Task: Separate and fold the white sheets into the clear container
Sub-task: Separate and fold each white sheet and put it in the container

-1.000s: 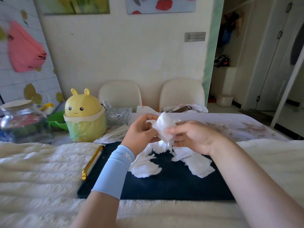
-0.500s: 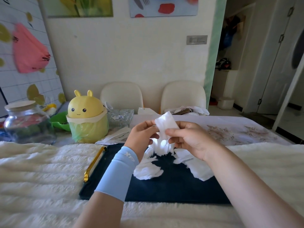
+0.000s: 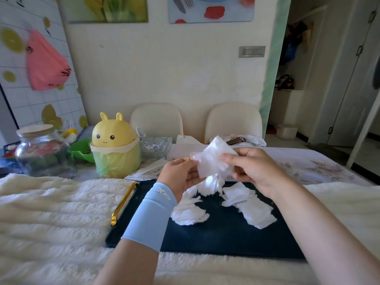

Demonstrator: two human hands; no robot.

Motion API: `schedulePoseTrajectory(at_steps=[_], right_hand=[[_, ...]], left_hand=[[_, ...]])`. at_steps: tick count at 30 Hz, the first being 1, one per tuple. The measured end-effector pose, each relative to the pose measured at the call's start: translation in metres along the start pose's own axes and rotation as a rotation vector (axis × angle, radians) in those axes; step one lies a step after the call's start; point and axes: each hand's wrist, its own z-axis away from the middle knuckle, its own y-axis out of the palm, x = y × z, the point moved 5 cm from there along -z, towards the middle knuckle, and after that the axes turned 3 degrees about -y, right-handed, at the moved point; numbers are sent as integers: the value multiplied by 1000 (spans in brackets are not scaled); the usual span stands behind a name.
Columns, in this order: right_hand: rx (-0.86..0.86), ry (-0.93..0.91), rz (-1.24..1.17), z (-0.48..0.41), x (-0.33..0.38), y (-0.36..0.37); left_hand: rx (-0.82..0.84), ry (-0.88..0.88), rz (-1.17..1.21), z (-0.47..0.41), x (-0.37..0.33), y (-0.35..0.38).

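A thin white sheet (image 3: 211, 159) is held up above the dark blue tray (image 3: 226, 233). My left hand (image 3: 181, 175), with a light blue sleeve on the wrist, pinches its left edge. My right hand (image 3: 253, 167) pinches its right side between thumb and fingers. More white sheets lie crumpled on the tray: one clump (image 3: 189, 212) at the left, another (image 3: 250, 208) at the right, one (image 3: 212, 185) just under the held sheet. The clear glass container (image 3: 155, 148) stands behind, beside the yellow bin.
A yellow bunny-shaped bin (image 3: 115, 149) with a green bag stands at back left, next to a big glass jar (image 3: 41, 151) and a green bowl (image 3: 82, 151). The tray has a gold handle (image 3: 123, 202) and lies on a fluffy white cover. Two cream chairs stand behind the table.
Both hands have drawn slightly apart, spreading the held sheet wider; it has come free of the pile on the tray. The camera tilted up a little.
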Motion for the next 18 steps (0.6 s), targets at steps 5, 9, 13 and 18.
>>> schedulePoseTrajectory(at_steps=[5, 9, 13, 18], right_hand=[[44, 37, 93, 3, -2, 13], [-40, 62, 152, 2, -8, 16], [-78, 58, 90, 2, -8, 18], [-130, 38, 3, 1, -10, 22]], left_hand=[[96, 11, 7, 4, -3, 9], [132, 27, 84, 6, -5, 13], [133, 10, 103, 7, -4, 15], [154, 10, 113, 8, -4, 18]])
